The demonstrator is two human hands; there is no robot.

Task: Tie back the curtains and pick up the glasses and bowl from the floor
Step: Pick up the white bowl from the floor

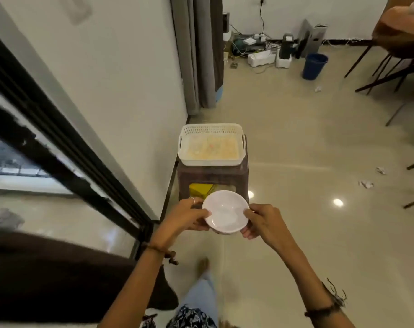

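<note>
Both my hands hold the white bowl (225, 211) in the air in front of me. My left hand (186, 216) grips its left rim, thumb laid over the edge and fingers curled beneath; a ring shows on one finger and a dark bracelet sits on that wrist. My right hand (264, 222) clasps the right rim, thumb on top and fingertips wrapped under the side. Seen from above, the bowl sits level, its inside pale and glossy.

Just beyond the bowl stands a brown plastic stool (213, 178) close to the white wall (120, 79), with something yellow (200, 191) showing under it. A white perforated basket (212, 145) rests on top of the stool; what lies in it is too blurred to tell. Farther along the wall hang grey curtains (196, 53), gathered into a narrow column that reaches the floor.

On my left runs a dark-framed glass door (47, 143). The glossy beige floor (296, 150) carries a few crumpled bits of white paper (366, 184) off to my right. Near the far wall stand a blue bucket (314, 66) and a clutter of cables and white boxes (260, 58). Dark chair legs (386, 69) show at the upper right. Below the bowl I see my pale blue trouser leg (201, 294) and one foot.
</note>
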